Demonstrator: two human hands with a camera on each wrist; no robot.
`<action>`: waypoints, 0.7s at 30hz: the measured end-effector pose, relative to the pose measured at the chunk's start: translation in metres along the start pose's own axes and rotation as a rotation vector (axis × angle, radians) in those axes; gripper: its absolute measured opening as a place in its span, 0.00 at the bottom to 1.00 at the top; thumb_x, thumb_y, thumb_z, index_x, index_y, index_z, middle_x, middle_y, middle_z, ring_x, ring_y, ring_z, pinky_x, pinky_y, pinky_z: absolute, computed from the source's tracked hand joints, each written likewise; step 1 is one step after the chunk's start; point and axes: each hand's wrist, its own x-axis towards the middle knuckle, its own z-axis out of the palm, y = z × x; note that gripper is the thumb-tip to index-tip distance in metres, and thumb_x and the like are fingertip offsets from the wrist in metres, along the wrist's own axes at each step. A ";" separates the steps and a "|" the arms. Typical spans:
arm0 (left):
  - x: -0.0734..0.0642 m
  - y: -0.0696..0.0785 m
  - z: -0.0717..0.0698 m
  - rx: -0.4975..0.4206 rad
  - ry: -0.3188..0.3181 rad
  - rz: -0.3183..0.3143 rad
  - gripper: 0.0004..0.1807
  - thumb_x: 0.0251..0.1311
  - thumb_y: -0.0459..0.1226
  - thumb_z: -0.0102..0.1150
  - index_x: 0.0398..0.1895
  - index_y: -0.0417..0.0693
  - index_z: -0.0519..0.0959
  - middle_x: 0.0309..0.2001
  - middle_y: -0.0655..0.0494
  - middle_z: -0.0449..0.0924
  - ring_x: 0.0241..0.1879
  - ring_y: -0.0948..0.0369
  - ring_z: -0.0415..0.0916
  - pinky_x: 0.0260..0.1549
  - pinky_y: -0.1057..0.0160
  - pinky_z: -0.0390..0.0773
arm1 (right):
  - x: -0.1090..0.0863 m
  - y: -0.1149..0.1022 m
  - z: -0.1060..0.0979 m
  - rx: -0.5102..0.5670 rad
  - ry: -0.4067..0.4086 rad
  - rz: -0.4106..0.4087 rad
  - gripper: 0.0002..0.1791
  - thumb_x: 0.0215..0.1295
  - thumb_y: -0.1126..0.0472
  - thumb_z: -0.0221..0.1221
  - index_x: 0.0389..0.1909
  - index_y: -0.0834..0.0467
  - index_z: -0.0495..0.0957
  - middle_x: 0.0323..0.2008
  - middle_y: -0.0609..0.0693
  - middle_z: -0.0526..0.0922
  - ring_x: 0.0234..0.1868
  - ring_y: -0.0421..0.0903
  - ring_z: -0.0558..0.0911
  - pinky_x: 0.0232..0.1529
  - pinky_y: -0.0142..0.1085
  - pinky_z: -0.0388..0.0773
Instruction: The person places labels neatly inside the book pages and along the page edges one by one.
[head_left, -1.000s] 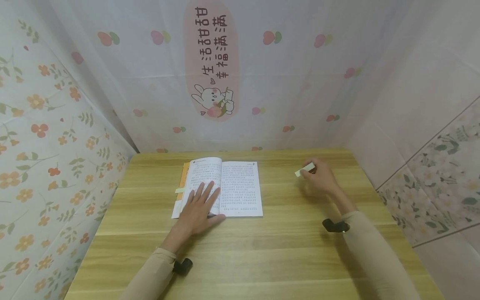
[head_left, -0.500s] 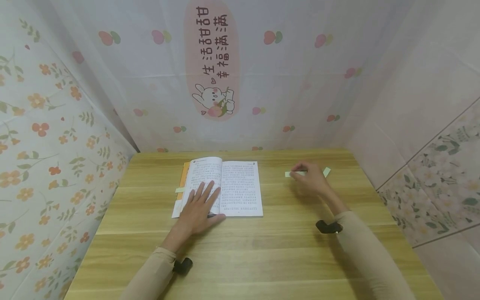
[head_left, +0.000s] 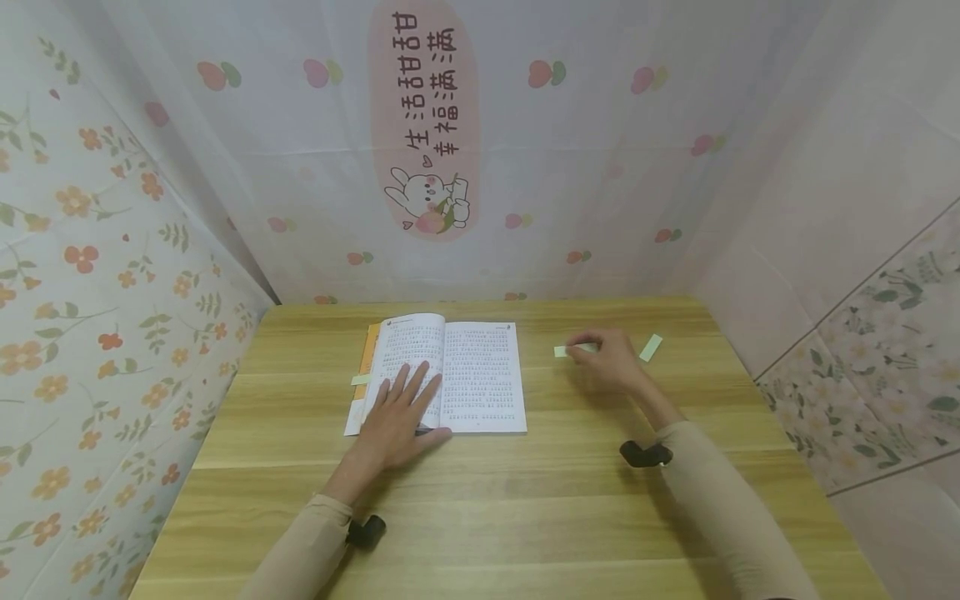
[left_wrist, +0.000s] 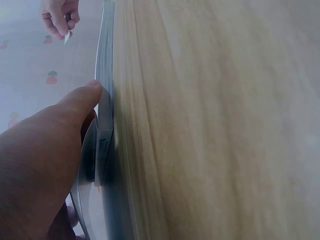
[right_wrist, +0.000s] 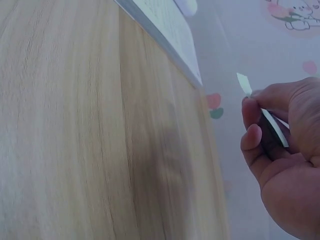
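Observation:
An open book [head_left: 483,383] with printed pages lies on the table. My left hand [head_left: 393,421] rests on its left page with the fingers spread; in the left wrist view the thumb [left_wrist: 82,100] lies along the book's lower edge. To the right of the book, above the table, my right hand [head_left: 611,362] pinches a pale green paper strip [head_left: 560,352] between thumb and index finger. In the right wrist view one end of the strip [right_wrist: 243,84] sticks out past the fingertips, and the rest runs back inside the curled hand.
Another pale green strip [head_left: 651,347] lies on the wooden table [head_left: 510,517] just right of my right hand. A pale green tab [head_left: 362,380] sticks out at the book's left side, over an orange cover flap [head_left: 367,350]. A printed curtain [head_left: 600,167] hangs behind the table.
My right hand has moved left toward the book with the pinched strip. The other strip has come into view on the table behind it. The left hand has stayed on the page.

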 end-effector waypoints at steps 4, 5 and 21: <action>0.000 0.000 0.000 -0.001 0.003 0.001 0.53 0.77 0.66 0.61 0.94 0.54 0.54 0.95 0.46 0.42 0.94 0.37 0.38 0.89 0.26 0.48 | 0.002 -0.001 0.003 -0.007 -0.007 0.012 0.12 0.77 0.56 0.71 0.55 0.55 0.93 0.61 0.60 0.93 0.59 0.59 0.89 0.59 0.47 0.86; 0.000 0.000 0.000 -0.001 0.002 0.000 0.53 0.77 0.66 0.61 0.94 0.54 0.54 0.95 0.46 0.42 0.94 0.37 0.38 0.89 0.26 0.48 | 0.003 -0.001 0.004 -0.003 -0.010 0.016 0.13 0.77 0.56 0.71 0.56 0.56 0.93 0.62 0.60 0.93 0.57 0.58 0.89 0.55 0.44 0.86; 0.001 0.001 0.000 0.006 -0.006 -0.004 0.54 0.77 0.67 0.60 0.94 0.54 0.54 0.95 0.46 0.42 0.94 0.37 0.38 0.89 0.26 0.48 | 0.010 -0.008 0.020 0.091 -0.040 0.032 0.15 0.73 0.62 0.73 0.57 0.62 0.91 0.62 0.64 0.91 0.55 0.58 0.89 0.50 0.33 0.85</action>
